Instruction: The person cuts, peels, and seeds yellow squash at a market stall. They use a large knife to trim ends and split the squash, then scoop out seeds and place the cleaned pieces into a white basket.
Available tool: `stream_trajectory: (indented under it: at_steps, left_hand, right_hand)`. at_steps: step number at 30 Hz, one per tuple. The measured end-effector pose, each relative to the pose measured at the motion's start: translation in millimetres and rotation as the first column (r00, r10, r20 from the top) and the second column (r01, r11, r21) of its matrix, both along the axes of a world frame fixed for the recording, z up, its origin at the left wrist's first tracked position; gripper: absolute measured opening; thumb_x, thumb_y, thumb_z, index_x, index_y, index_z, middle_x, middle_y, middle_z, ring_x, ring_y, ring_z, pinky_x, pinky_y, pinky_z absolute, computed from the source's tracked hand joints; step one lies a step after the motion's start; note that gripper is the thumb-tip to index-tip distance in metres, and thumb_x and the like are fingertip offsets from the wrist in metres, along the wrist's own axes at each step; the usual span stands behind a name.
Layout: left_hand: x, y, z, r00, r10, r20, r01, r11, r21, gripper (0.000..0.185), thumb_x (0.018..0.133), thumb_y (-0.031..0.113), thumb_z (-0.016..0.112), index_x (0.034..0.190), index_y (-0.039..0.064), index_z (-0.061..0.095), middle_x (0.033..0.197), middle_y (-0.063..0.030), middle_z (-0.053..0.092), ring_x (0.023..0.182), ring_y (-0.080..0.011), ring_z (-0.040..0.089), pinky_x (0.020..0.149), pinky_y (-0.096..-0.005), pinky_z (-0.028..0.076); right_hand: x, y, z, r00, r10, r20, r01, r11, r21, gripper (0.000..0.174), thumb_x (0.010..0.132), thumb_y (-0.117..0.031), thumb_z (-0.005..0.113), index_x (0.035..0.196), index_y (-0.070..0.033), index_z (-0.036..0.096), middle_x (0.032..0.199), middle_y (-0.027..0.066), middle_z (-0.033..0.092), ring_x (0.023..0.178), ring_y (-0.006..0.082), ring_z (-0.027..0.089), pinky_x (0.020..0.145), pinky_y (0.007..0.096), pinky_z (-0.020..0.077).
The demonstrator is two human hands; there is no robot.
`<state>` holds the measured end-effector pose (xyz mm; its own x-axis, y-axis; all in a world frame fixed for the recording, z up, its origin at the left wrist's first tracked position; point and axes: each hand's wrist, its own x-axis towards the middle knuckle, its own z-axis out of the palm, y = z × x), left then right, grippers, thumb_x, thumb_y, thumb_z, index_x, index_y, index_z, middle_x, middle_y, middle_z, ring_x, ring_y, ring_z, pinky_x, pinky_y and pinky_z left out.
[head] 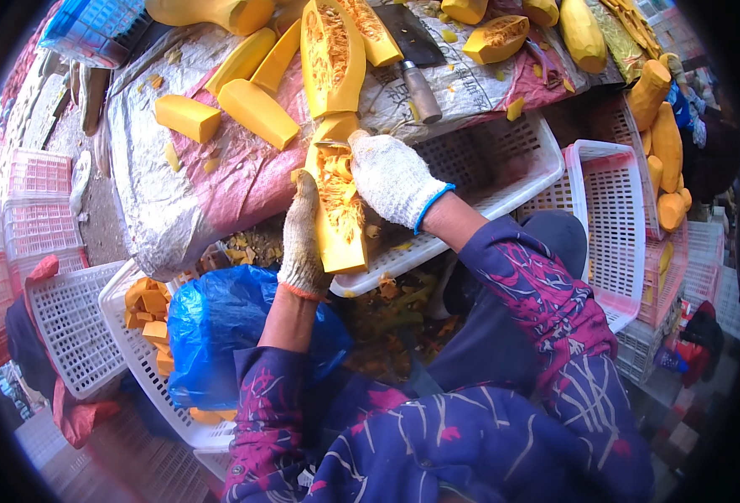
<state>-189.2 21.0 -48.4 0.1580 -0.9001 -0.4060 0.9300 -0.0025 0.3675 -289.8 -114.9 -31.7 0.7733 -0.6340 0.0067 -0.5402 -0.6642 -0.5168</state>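
Observation:
A long peeled pumpkin piece is tilted in front of me, its far end near the sacking-covered edge. My left hand, in a soiled knit glove, grips its left side. In a white knit glove with a blue cuff, my right hand is closed around a small metal scraper, mostly hidden by the fingers. The scraper's edge meets the stringy pulp in the hollow. Just beyond lies a seeded pumpkin half, cut face up.
Cut pumpkin wedges and a wooden-handled cleaver lie on the sacking. White plastic crates stand at right. A blue plastic bag partly covers a crate of pumpkin chunks at lower left. Peelings litter the ground.

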Motion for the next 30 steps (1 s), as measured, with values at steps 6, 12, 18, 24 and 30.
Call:
stream_trajectory:
  at_steps: [6, 12, 18, 24, 30]
  left_hand:
    - [0, -1, 6, 0.999, 0.013, -0.038, -0.010, 0.997, 0.070, 0.068, 0.100, 0.062, 0.044, 0.129, 0.001, 0.054, 0.097, -0.0146, 0.072, 0.068, -0.0255, 0.071, 0.060, -0.0372, 0.061]
    - [5, 3, -1, 0.997, -0.076, 0.005, 0.076, 0.996, -0.041, 0.062, 0.104, 0.052, 0.044, 0.138, 0.001, 0.048, 0.118, -0.0169, 0.068, 0.089, -0.0262, 0.073, 0.075, -0.0384, 0.064]
    - [11, 2, -9, 0.993, -0.032, 0.112, 0.026, 0.998, 0.052, 0.059, 0.104, 0.049, 0.047, 0.136, 0.000, 0.050, 0.113, -0.0142, 0.070, 0.087, -0.0247, 0.073, 0.071, -0.0370, 0.064]
    - [6, -1, -8, 0.984, -0.006, 0.178, -0.010, 0.996, 0.087, 0.055, 0.104, 0.045, 0.052, 0.135, 0.000, 0.051, 0.116, -0.0145, 0.069, 0.095, -0.0247, 0.071, 0.083, -0.0364, 0.060]
    - [6, -3, -10, 0.985, -0.020, 0.171, 0.007, 0.997, 0.080, 0.057, 0.105, 0.047, 0.047, 0.137, 0.000, 0.051, 0.117, -0.0161, 0.069, 0.095, -0.0255, 0.072, 0.084, -0.0383, 0.060]
  right_hand:
    - [-33, 8, 27, 0.978, 0.209, -0.026, -0.206, 0.975, 0.079, 0.017, 0.090, -0.010, 0.056, 0.100, 0.003, 0.060, 0.080, 0.0265, 0.066, 0.081, 0.0439, 0.066, 0.072, 0.0510, 0.0535]
    - [-18, -21, 9, 0.996, 0.083, -0.014, -0.083, 0.997, 0.006, 0.017, 0.092, -0.010, 0.052, 0.101, 0.002, 0.059, 0.087, 0.0274, 0.066, 0.087, 0.0438, 0.065, 0.078, 0.0503, 0.0529]
    - [-20, -6, -23, 0.978, 0.168, 0.124, -0.185, 0.972, 0.142, 0.019, 0.086, -0.013, 0.054, 0.089, 0.002, 0.066, 0.088, 0.0276, 0.066, 0.089, 0.0437, 0.065, 0.082, 0.0504, 0.0514]
    - [-27, -5, -2, 0.974, 0.224, -0.032, -0.161, 0.786, 0.597, 0.022, 0.084, -0.011, 0.054, 0.092, 0.006, 0.066, 0.095, 0.0311, 0.065, 0.095, 0.0473, 0.063, 0.084, 0.0482, 0.0515]
    - [-41, 15, 20, 0.980, 0.153, 0.131, -0.201, 0.740, 0.642, 0.022, 0.084, -0.008, 0.054, 0.094, 0.007, 0.065, 0.096, 0.0304, 0.066, 0.099, 0.0459, 0.063, 0.085, 0.0469, 0.0516]
